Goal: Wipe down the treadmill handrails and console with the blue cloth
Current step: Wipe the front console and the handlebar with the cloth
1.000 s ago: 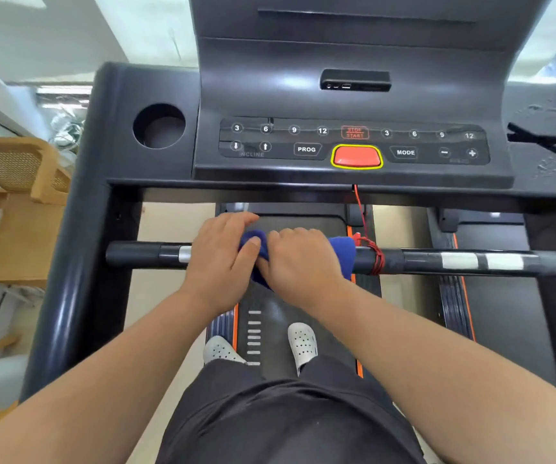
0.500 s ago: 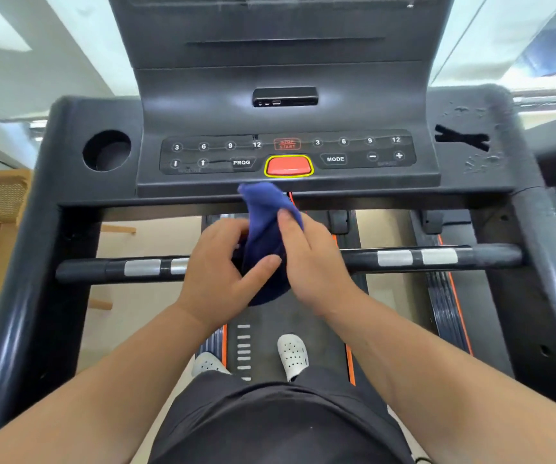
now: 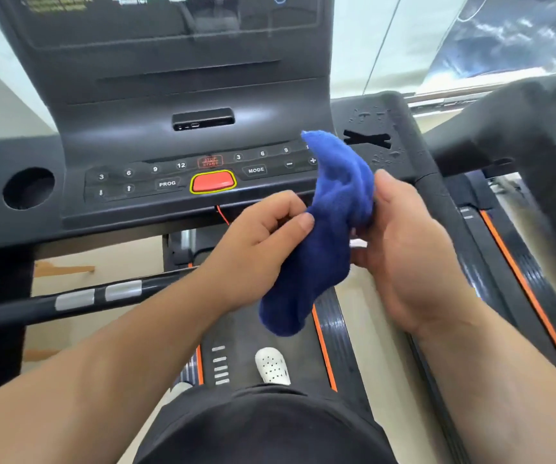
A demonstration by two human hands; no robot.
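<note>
1. The console (image 3: 186, 135) is the biggest surface, and the step in hand looks like readying the cloth for its right end. Long strokes from the screen down to the button panel would likely work best, pressing lightly near the red button (image 3: 213, 182).
2. The right side panel (image 3: 380, 142) carries water droplets and probably wants a dry face of the cloth.
3. The crossbar handrail (image 3: 79, 298) runs low on the left, well apart from both hands.
4. The blue cloth (image 3: 320, 236) hangs bunched in the air between the hands, in front of the panel's right end. I cannot tell if its top corner touches the panel. Folding it to a flat pad first should give better contact.
5. The right hand (image 3: 410, 249) has its fingers curled round the cloth's far side.
6. The left hand (image 3: 259, 246) pinches the near side between the thumb and bent fingers.
7. The belt (image 3: 246, 329) lies underfoot, dark with orange edging, and a white shoe (image 3: 271, 365) stands on it.
8. A second dark machine (image 3: 520, 135) stands to the right, a pale wall and window lie behind, and wooden furniture (image 3: 62, 269) shows low on the left.
9. A round cup holder (image 3: 29, 187) sits at the console's left, and a thin red cord (image 3: 222, 214) hangs below the panel.
</note>
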